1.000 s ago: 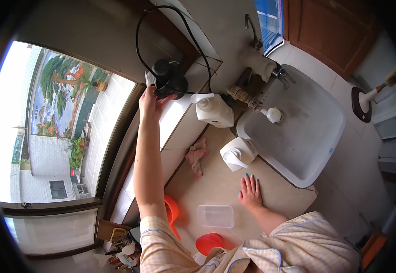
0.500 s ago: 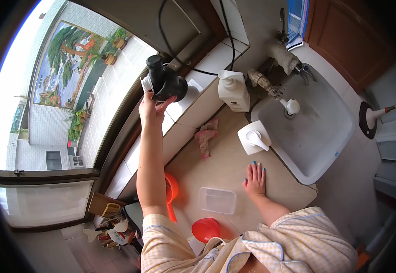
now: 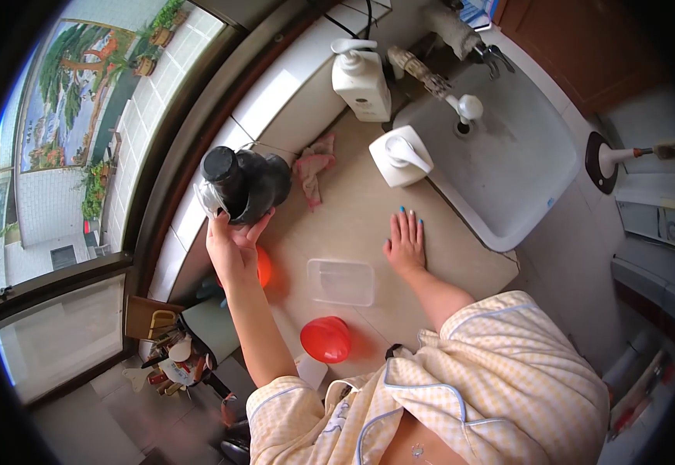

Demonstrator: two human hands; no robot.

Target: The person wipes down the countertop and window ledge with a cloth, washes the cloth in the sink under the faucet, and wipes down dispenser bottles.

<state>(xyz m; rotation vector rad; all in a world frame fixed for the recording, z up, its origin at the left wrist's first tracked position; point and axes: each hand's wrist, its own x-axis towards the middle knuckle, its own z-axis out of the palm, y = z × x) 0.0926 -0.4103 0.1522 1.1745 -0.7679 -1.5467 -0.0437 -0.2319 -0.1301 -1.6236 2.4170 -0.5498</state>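
My left hand [image 3: 236,246] grips a dark, rounded object with a black cap [image 3: 248,184] from below, raised over the counter's left side; its fingers are partly hidden behind it. Something clear and crinkled shows at its left side. My right hand [image 3: 405,242] lies flat on the beige counter [image 3: 430,225], fingers spread, just below a white pump bottle [image 3: 401,156]. Between the hands and a little lower sits a clear plastic container [image 3: 341,282]. Below that is a red bowl-like item [image 3: 326,339]. A pink cloth [image 3: 314,170] lies to the right of the dark object.
A second white pump bottle [image 3: 361,81] stands at the back, by the wall ledge. The grey sink [image 3: 500,155] with its tap [image 3: 496,60] is at the right. An orange item [image 3: 264,267] is partly behind my left forearm. Utensils [image 3: 178,360] stand at the lower left.
My left hand has lifted the dark object from the window ledge and brought it down nearer to me. My right hand stays flat on the counter. The view has shifted.
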